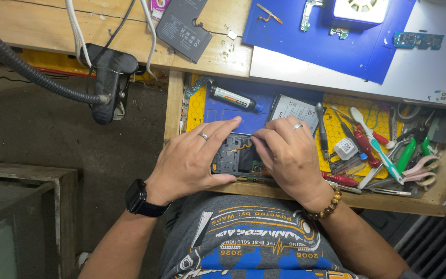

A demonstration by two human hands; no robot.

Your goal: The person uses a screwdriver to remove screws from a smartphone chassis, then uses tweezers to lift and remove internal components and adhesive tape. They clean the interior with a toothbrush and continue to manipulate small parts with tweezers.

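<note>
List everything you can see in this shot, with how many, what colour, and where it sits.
Opened phone: one, dark, in the open drawer, held between both hands.
Glue syringe: one, black with blue tip, on the drawer's blue mat.
Flat battery: one, white-labelled, right of the syringe.
Toothbrush: one, white and teal, among the drawer tools.
Screwdrivers: at least two, red handles, drawer's right half.
Blue mat: one, on the bench top, carrying small circuit parts.
Dark back cover: one, grey, bench top left.
Black clamp: one, at the bench edge, with a grey hose.
Left hand: ringed, black watch on the wrist, gripping the phone.
Right hand: ringed, bead bracelet on the wrist, fingertips on the phone.
</note>
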